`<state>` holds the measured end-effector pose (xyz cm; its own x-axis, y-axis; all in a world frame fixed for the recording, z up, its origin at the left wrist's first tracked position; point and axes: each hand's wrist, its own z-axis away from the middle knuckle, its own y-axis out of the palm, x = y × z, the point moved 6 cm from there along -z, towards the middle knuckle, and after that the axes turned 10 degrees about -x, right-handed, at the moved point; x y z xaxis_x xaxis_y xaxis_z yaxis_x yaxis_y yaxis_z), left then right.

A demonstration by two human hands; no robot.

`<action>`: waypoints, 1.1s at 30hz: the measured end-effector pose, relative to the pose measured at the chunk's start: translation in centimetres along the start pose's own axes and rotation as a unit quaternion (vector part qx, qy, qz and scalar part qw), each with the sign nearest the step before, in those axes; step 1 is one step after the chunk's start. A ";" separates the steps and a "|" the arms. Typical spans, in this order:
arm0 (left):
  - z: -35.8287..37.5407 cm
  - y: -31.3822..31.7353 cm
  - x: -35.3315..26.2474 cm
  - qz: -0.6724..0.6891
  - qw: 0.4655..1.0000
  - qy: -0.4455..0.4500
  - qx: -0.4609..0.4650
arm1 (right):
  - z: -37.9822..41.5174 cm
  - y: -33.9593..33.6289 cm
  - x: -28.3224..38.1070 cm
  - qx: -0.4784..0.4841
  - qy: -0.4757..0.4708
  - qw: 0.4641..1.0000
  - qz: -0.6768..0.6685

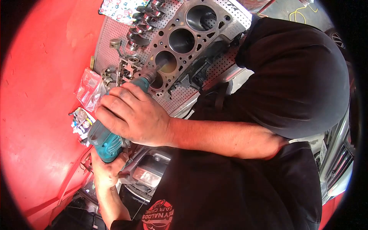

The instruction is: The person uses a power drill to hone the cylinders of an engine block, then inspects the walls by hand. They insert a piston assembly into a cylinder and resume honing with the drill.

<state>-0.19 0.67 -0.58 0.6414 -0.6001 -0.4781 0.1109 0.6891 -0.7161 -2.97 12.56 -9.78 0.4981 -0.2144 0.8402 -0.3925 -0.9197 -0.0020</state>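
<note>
My right hand (132, 111) wraps over the top of a teal power drill (109, 143), behind its chuck (148, 74). My left hand (109, 168) is closed around the drill's rear handle, whose trigger is hidden. A blurred shaft (161, 64) runs from the chuck into a cylinder bore (167, 68) of a metal engine block (168, 28); the tool's end inside cannot be made out. Two other bores lie farther along the block, and another sits partly behind the chuck.
A crankshaft (140, 30) lies beside the block on a perforated metal bench top (109, 32). Nearby are a piston (115, 43), metal engine parts (126, 69), a clear plastic bag (90, 90) and a floral cloth (119, 9). A red wall (42, 96) stands close on the left.
</note>
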 end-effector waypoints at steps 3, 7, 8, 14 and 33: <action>-0.8 -0.4 0.4 -0.047 0.998 -0.018 0.043 | -0.1 0.2 -0.6 0.015 0.011 1.000 -0.006; -2.6 0.7 1.3 -0.076 0.996 0.006 0.036 | 0.8 0.3 -2.5 0.016 0.026 1.000 0.000; -3.4 1.2 2.2 -0.081 0.994 0.007 0.069 | 1.2 0.2 -3.3 0.018 0.030 0.999 0.005; -4.7 3.0 3.1 -0.078 0.993 -0.009 0.085 | 2.3 0.2 -5.2 0.046 0.064 0.997 -0.001; -11.0 9.3 5.8 -0.090 0.988 -0.023 0.120 | 4.6 -0.6 -11.4 0.064 0.158 0.984 0.048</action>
<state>-3.82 -0.91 -15.61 0.6283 -0.7059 -0.3269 0.3988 0.6531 -0.6438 -4.84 14.09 -21.81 0.1895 -0.2071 0.9598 -0.3153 -0.9386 -0.1402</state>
